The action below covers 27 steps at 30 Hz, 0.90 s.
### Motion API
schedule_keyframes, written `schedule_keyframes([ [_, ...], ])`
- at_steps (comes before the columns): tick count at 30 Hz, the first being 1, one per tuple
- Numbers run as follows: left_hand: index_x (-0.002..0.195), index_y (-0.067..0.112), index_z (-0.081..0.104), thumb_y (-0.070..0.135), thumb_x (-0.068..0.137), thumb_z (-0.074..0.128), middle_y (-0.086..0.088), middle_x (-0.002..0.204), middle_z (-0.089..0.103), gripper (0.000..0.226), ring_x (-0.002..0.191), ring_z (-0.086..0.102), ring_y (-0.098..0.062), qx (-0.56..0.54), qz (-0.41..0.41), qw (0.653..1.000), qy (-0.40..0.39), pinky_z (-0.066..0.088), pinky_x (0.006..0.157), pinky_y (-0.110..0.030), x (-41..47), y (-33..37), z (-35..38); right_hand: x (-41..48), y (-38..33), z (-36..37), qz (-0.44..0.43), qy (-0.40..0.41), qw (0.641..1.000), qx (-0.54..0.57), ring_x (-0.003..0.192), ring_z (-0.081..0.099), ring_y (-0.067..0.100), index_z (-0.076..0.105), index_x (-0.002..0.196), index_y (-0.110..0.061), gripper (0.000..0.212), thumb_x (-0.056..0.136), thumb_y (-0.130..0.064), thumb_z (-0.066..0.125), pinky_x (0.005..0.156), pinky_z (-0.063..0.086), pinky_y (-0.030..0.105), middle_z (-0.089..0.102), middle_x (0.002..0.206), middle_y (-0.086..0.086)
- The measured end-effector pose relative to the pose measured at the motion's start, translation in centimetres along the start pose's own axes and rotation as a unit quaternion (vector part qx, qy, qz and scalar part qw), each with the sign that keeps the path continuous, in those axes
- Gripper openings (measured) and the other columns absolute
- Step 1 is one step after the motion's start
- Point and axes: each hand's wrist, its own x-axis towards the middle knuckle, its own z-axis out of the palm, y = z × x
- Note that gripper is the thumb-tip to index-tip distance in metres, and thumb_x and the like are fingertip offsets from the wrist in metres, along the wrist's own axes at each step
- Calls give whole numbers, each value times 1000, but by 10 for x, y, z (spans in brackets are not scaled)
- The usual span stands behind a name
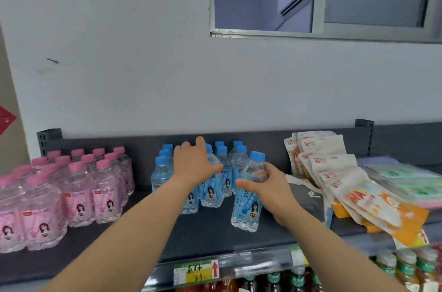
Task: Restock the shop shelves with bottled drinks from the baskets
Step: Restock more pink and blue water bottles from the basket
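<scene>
On the dark top shelf [210,232] stand several blue-capped bottles [235,165] in a cluster at the middle. My left hand [193,165] reaches over this cluster with fingers spread, lying on the bottle caps and shoulders. My right hand [265,184] is wrapped around the upper body of one blue-capped bottle [248,210], which stands on the shelf in front and to the right of the cluster, slightly tilted. Several pink-capped bottles [79,186] fill the shelf's left part. No basket is in view.
Snack pouches [346,186] lie stacked at the shelf's right, with a grey packet [308,198] beside my right wrist. A price tag [196,271] hangs on the shelf's front edge. More bottles [406,265] stand on the shelf below. A wall and window rise behind.
</scene>
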Motion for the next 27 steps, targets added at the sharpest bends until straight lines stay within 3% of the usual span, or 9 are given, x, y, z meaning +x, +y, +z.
schedule_keyframes([
  [3, 119, 14, 45, 74, 65, 56, 3, 81, 48, 81, 95, 51, -22, 39, 27, 999, 16, 33, 78, -35, 8, -3, 20, 9, 9, 0, 3, 4, 1000, -6, 82, 71, 8, 61, 103, -22, 46, 64, -21, 87, 72, 58, 31, 74, 94, -6],
  [7, 130, 12, 43, 78, 66, 52, -2, 97, 63, 92, 109, 48, -26, 78, 38, 996, 1, 35, 90, -39, 14, -9, 39, 19, 18, 2, 11, 17, 1000, -12, 80, 71, 6, 61, 103, -22, 46, 65, -20, 86, 66, 56, 25, 74, 92, -8],
  [10, 130, 12, 42, 80, 68, 48, 0, 92, 64, 92, 114, 46, -27, 92, 42, 995, -7, 33, 96, -41, 14, -12, 49, 26, 22, 3, 11, 17, 1000, -19, 79, 71, 5, 61, 101, -22, 44, 65, -19, 86, 60, 55, 20, 74, 92, -7],
  [13, 133, 12, 39, 83, 68, 45, 2, 90, 65, 97, 117, 44, -27, 83, 37, 996, -9, 31, 100, -44, 16, -15, 53, 32, 27, 6, 12, 21, 1000, -19, 82, 71, 7, 61, 103, -22, 46, 64, -20, 86, 67, 58, 26, 74, 94, -6],
  [17, 133, 11, 40, 88, 68, 36, -4, 106, 64, 102, 117, 46, -29, 83, 38, 996, -2, 29, 103, -45, 12, -18, 53, 39, 32, 13, 16, 15, 1000, -13, 85, 71, 8, 60, 107, -23, 51, 64, -20, 87, 76, 59, 34, 73, 97, -5],
  [20, 131, 14, 43, 80, 79, 32, -5, 118, 59, 84, 119, 45, -27, 26, 24, 999, 16, 27, 108, -45, 6, -24, 49, 44, 35, 20, 9, -4, 1000, -15, 88, 71, 10, 60, 109, -24, 52, 64, -17, 86, 79, 58, 38, 73, 97, -5],
  [23, 129, 16, 47, 55, 87, 50, -3, 125, 57, 58, 122, 44, -24, -93, 30, 992, 86, 29, 109, -40, -3, -34, 40, 51, 35, 29, 1, -15, 1000, -27, 90, 70, 12, 61, 110, -24, 52, 65, -16, 86, 81, 57, 37, 73, 98, -5],
  [27, 119, 20, 54, 36, 88, 56, 7, 114, 60, 35, 110, 48, -15, -227, 13, 964, 137, 39, 91, -29, -29, -50, 28, 65, 36, 41, 4, -25, 999, -43, 98, 67, 13, 58, 117, -24, 56, 67, -16, 85, 84, 57, 37, 70, 109, -5],
])
